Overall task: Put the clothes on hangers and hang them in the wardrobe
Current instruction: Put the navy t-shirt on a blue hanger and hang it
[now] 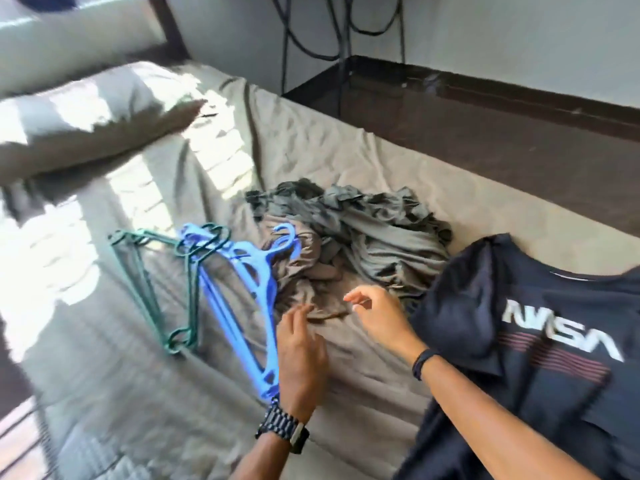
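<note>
Choosing a garment: left hand (300, 348) and right hand (377, 317) hover empty, fingers relaxed, over the brown garment (304, 271). Next, probably: lifting it, then taking a blue hanger (249, 292).

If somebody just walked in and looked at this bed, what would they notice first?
Probably the dark NASA shirt spread out on the right side of the bed, with its big white letters. Next, the bright blue hangers lying left of the middle, beside some green hangers. Both hands, the left hand and right hand, hover over the near edge of a crumpled pile of grey and brown clothes.
</note>
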A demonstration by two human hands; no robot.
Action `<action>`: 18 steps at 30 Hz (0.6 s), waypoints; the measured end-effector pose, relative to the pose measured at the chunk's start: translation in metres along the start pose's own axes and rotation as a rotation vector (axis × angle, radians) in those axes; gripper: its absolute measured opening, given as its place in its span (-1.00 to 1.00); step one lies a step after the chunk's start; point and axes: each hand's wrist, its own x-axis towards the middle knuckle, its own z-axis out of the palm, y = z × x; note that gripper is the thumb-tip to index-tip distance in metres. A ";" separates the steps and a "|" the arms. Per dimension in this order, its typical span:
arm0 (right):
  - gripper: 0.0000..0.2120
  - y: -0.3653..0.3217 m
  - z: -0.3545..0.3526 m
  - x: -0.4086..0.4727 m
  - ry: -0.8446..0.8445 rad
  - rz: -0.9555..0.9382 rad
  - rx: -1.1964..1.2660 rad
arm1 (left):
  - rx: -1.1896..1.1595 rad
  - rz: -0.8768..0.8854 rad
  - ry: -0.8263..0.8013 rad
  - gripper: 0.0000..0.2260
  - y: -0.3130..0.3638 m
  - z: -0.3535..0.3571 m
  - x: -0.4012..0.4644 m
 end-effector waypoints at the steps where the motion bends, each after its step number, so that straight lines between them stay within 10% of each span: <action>1: -0.76 -0.011 0.012 0.004 -0.036 -0.039 -0.024 | 0.072 0.001 -0.064 -0.58 -0.011 0.002 -0.012; 11: -0.85 -0.064 0.073 0.035 -0.224 -0.089 -0.185 | 0.088 -0.107 -0.012 -0.63 -0.026 0.035 -0.036; 18: -0.49 -0.080 0.103 0.047 -0.282 -0.042 -0.367 | 0.046 -0.021 0.038 -0.61 -0.030 0.039 -0.038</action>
